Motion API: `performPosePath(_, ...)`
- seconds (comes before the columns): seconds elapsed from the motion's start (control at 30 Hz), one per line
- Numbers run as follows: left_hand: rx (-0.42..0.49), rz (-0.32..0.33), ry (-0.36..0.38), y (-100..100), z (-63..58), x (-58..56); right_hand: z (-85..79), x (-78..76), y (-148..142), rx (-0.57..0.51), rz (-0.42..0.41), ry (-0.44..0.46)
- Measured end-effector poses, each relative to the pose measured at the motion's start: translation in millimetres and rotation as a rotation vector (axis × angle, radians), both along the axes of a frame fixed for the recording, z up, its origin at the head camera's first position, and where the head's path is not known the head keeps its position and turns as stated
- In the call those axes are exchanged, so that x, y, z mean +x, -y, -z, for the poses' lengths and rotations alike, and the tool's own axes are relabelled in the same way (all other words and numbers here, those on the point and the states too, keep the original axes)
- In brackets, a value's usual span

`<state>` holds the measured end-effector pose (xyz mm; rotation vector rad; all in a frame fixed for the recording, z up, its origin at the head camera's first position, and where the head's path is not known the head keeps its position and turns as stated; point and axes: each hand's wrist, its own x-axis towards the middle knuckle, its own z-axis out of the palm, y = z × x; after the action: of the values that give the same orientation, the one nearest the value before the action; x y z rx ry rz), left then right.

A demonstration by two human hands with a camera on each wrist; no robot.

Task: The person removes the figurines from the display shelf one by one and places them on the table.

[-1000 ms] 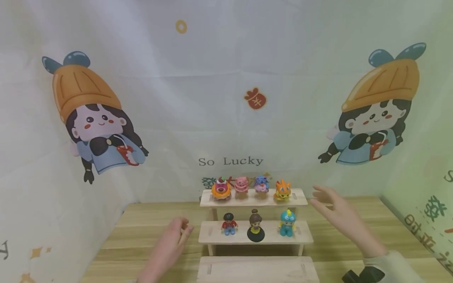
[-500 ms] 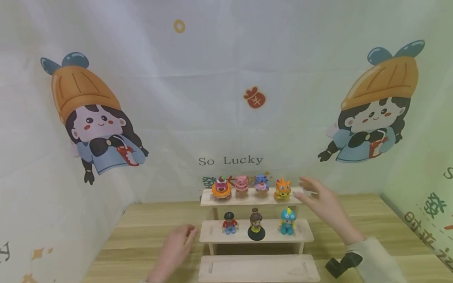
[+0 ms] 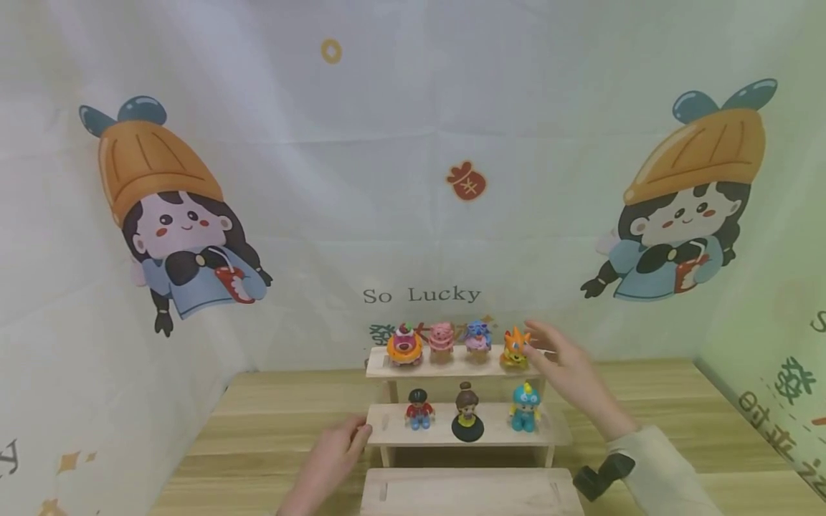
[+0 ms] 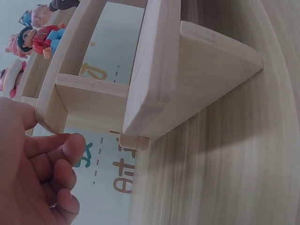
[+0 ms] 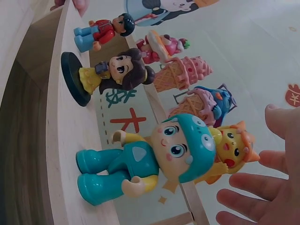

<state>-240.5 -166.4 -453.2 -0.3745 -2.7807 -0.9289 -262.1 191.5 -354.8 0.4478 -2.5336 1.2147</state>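
Observation:
My right hand (image 3: 571,369) reaches to the right end of the top shelf (image 3: 381,367), thumb and fingers spread beside an orange, spiky-headed toy figure (image 3: 515,350). In the right wrist view, this figure (image 5: 234,145) stands partly behind a teal-suited toy figure (image 5: 140,161), with the fingertips (image 5: 239,183) close to it. My left hand (image 3: 332,455) is at the left end of the middle shelf (image 3: 439,432). Seen from the left wrist, its thumb is right at the board's end (image 4: 54,115), and the other fingers (image 4: 65,173) curl loosely below.
Also on the top shelf are a bear-like figure (image 3: 404,347), a pink ice-cream figure (image 3: 442,341) and a blue one (image 3: 478,340). The middle shelf bears a red-jacketed figure (image 3: 419,410) and a brown-haired doll (image 3: 467,412). A lower step (image 3: 471,491) stands in front.
My right hand has moved left, from beside the shelf to the orange figure. My left hand has moved right to the middle shelf's end. The figures stay in place.

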Motion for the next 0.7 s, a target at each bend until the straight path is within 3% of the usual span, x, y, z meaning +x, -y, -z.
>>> performPosePath(0.3, 0.079, -0.004, 0.046, -3.5, 0.0, 1.5, 3.9, -4.2, 8.9, 0.009, 0.035, -0.014)
performPosePath(0.7, 0.101, -0.026, 0.05, -5.9, -1.8, 2.4, 5.5, -6.9, 14.5, 0.021, 0.109, -0.069)
